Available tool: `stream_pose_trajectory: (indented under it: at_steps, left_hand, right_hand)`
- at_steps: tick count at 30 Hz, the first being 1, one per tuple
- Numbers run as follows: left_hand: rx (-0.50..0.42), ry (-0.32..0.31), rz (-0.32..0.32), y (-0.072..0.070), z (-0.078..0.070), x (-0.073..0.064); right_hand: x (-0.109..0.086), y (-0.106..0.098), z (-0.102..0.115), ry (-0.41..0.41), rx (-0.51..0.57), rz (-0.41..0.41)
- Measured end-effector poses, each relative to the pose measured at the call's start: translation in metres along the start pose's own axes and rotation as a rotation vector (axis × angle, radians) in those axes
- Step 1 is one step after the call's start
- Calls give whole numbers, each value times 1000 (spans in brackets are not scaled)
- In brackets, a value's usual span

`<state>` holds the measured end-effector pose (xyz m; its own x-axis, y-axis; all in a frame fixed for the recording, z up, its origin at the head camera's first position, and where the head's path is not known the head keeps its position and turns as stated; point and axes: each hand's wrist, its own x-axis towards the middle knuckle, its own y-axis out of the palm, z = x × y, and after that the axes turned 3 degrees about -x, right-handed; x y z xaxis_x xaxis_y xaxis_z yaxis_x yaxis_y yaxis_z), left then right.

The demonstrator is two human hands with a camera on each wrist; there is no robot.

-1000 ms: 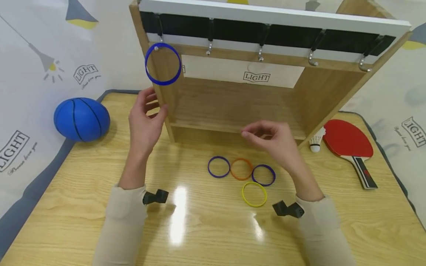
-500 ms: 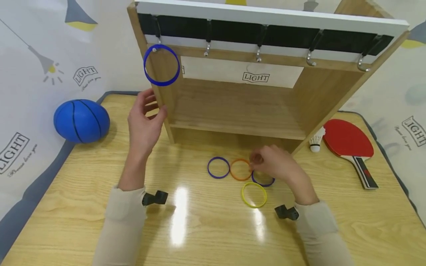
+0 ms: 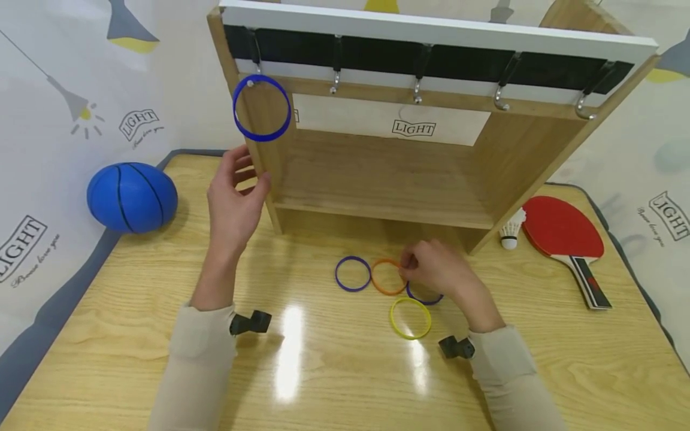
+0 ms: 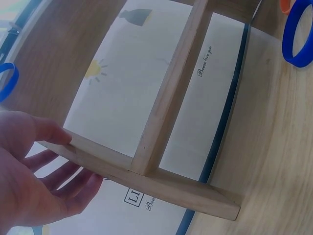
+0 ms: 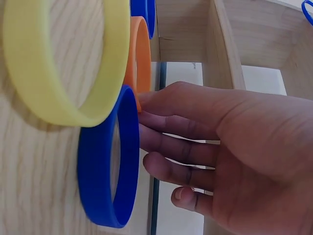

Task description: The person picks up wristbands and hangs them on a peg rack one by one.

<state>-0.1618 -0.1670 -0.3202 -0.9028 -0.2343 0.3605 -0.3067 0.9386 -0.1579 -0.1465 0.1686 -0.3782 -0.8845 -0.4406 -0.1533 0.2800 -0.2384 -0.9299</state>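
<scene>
In front of the rack (image 3: pixel 388 170), past the yellow ring (image 5: pixel 116 54) and a blue ring (image 5: pixel 95 171), I have the right hand (image 3: pixel 439 268) pinching the orange ring (image 3: pixel 388 293); I'd lift straight up, lest it drag its neighbours. My left hand (image 3: pixel 234 200) grips the rack's left side, where steady, light pressure should stop shifting. The right wrist view shows the pinch that the head view obscures; only the latter shows the whole row of hooks (image 3: pixel 417 91) across the rack.

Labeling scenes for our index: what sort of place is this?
Probably a staged indoor tabletop, perhaps a recording corner: lamp-printed LIGHT sheeting closes off the back and both sides of a wood-grain table, and a wooden hook rack stands on it. No wider room shows.
</scene>
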Motion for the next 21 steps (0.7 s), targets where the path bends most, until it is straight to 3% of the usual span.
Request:
stream_pose_trajectory:
  at_steps: [10, 21]
  left_hand:
    - [13, 24, 2, -1, 1, -1]
    - [29, 25, 1, -1, 1, -1]
  right_hand:
    - [-1, -6, 5, -31, 78, -95]
    - [-9, -20, 15, -129, 220, -103]
